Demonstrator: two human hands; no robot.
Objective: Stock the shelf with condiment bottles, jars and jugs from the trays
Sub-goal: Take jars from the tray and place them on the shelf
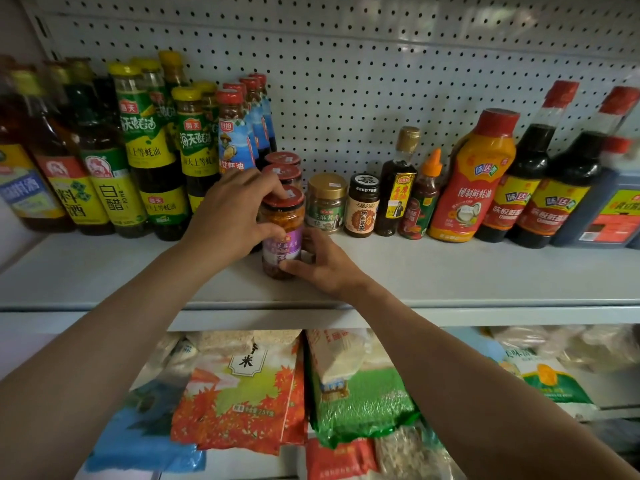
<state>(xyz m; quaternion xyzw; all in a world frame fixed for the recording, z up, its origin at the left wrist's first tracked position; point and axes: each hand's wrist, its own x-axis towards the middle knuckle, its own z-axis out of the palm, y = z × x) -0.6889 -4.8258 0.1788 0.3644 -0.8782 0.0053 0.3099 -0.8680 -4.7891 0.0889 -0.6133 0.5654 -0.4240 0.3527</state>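
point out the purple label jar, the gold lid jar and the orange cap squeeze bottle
purple label jar [281, 249], head view, on its purple label
gold lid jar [327, 186], head view, on its gold lid
orange cap squeeze bottle [434, 163], head view, on its orange cap

Lower shelf: rice bags [242, 386], green bag [360, 403], blue pkg [145, 441]; white pegboard [346, 64] behind.

The light is dim and soft, falling from above and in front, it seems. Soft shadows of the bottles lie on the pegboard [346, 81] behind them. The wide lens bows the white shelf [485, 271] and leans the outer bottles inward. The centre is fairly sharp; the bottles at far left [20, 150] and the rice bags [242, 386] below are blurred.
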